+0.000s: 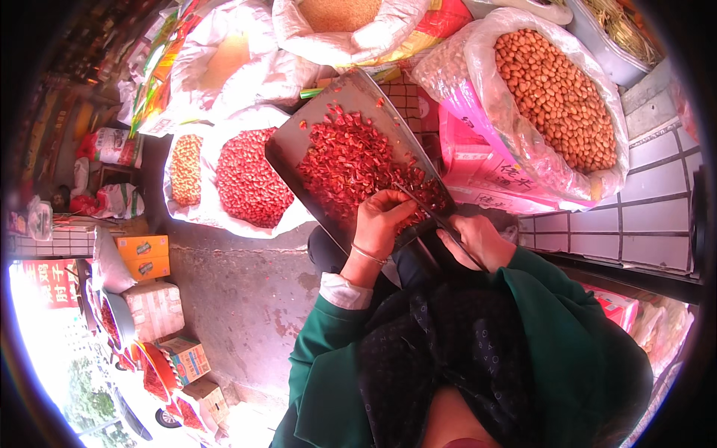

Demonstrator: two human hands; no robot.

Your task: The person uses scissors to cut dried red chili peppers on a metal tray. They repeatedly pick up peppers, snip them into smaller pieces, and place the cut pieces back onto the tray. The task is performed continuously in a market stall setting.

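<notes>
A metal scoop-like pan point(358, 84) lies tilted before me, its handle toward my lap, holding cut dried red chili pieces point(350, 148). My left hand point(383, 221) is over the pan's near part, thumb and forefinger pinched together; whether something small is between them cannot be told. My right hand point(476, 238) grips a long thin dark metal tool point(428, 210), possibly scissors, which slants over the pan's near right corner with its tip beside my left fingers. Part of the tool is hidden by the right hand.
Open sacks of red-skinned peanuts point(252, 176), yellowish beans or kernels point(186, 168) and grain point(339, 14) stand beyond the pan. A large bag of brown nuts point(554, 101) is at right, by a tiled ledge point(652, 179). Yellow boxes point(143, 257) and a foam box point(154, 308) stand left.
</notes>
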